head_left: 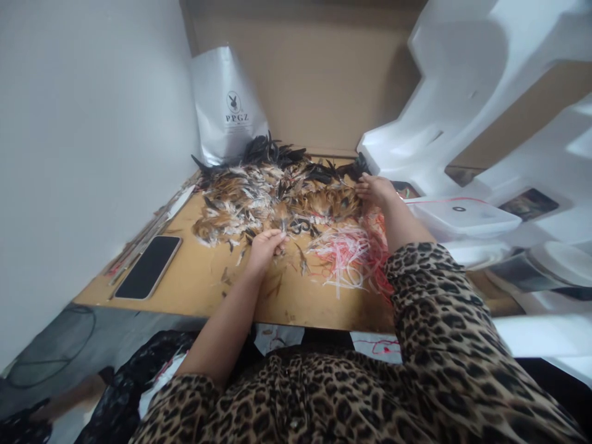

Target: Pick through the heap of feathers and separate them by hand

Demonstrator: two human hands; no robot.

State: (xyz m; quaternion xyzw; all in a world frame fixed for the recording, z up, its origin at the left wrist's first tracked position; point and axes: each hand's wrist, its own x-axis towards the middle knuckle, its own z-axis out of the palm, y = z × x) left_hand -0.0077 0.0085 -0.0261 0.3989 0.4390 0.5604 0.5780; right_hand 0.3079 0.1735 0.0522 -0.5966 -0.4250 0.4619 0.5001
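1. A brown feather [282, 216] is pinched in the fingertips of the left hand [267, 245], over the middle of the table [189, 277].
2. The right hand [377, 189] is held beside the feather pile [240, 200], toward the table's far right corner, fingers extended; whether anything is gripped cannot be told.
3. Single feathers are apparently being picked out; a light, steady pinch is called for, clear of the red and white strands [342, 253] nearer the right edge.
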